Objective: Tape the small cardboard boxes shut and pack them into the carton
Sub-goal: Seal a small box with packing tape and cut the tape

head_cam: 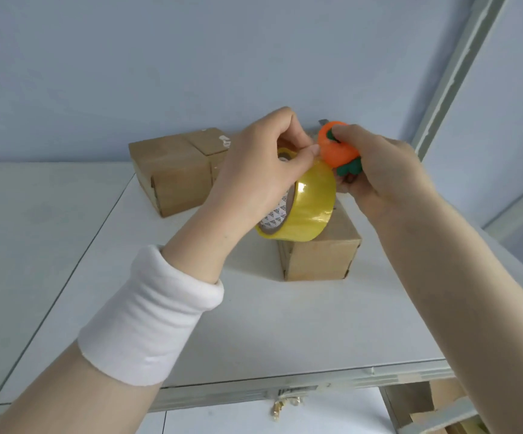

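Observation:
My left hand (263,164) holds a roll of yellow-tinted packing tape (304,208) in the air, thumb and fingers pinching at the roll's top edge. Just right of it, my right hand (379,170) grips a small orange cutter shaped like a fruit with green leaves (336,147); a bit of metal blade shows at its top. Below the roll, a small cardboard box (319,256) stands on the white table (253,324). Two more small boxes (175,173) sit side by side at the back left, partly hidden by my left hand.
The table meets a pale blue wall at the back. A window frame (448,73) runs up on the right. Below the table's front edge at lower right, part of a brown carton (423,405) shows. Scraps of tape (285,405) hang from the front edge.

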`<state>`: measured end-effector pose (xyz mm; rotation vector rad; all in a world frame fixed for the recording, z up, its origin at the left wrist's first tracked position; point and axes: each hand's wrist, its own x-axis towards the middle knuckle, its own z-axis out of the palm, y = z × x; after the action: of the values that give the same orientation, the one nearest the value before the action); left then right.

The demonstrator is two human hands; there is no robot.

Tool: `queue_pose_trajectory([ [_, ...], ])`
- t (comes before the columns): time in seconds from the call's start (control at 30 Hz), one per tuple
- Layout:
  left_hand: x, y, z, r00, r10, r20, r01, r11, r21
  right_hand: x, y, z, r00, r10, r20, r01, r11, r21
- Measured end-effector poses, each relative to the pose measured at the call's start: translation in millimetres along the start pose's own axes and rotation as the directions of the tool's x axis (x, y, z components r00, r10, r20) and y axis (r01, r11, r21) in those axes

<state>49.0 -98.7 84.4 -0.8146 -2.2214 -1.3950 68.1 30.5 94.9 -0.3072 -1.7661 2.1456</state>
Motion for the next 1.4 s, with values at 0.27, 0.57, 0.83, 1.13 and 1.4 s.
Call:
queue_pose_trajectory([
  [0.27,13,6,22,0.996,-0.078,-0.031,0.073,0.989,-0.129,43,21,-77,0.975,-0.048,-0.216,0.028,0.995,-0.092],
  [0.57,27,-11,52,0.957,-0.270,0.110,0.286,0.943,-0.168,52,117,-138,0.993,0.119,-0.017,-0.067,0.438,-0.896],
  [0.83,46,-16,68,0.921,-0.379,0.090,0.389,0.902,-0.187,-3,62,-102,0.871,-0.191,0.453,0.375,0.853,-0.363],
  [1.13,78,-57,64,0.690,-0.607,0.394,0.654,0.756,0.019,12,47,-61,0.926,-0.224,0.303,0.286,0.942,-0.178],
  [1.4,87,-99,78,0.789,-0.498,0.358,0.508,0.858,0.075,21,64,-48,0.955,-0.199,0.218,0.244,0.948,-0.204],
])
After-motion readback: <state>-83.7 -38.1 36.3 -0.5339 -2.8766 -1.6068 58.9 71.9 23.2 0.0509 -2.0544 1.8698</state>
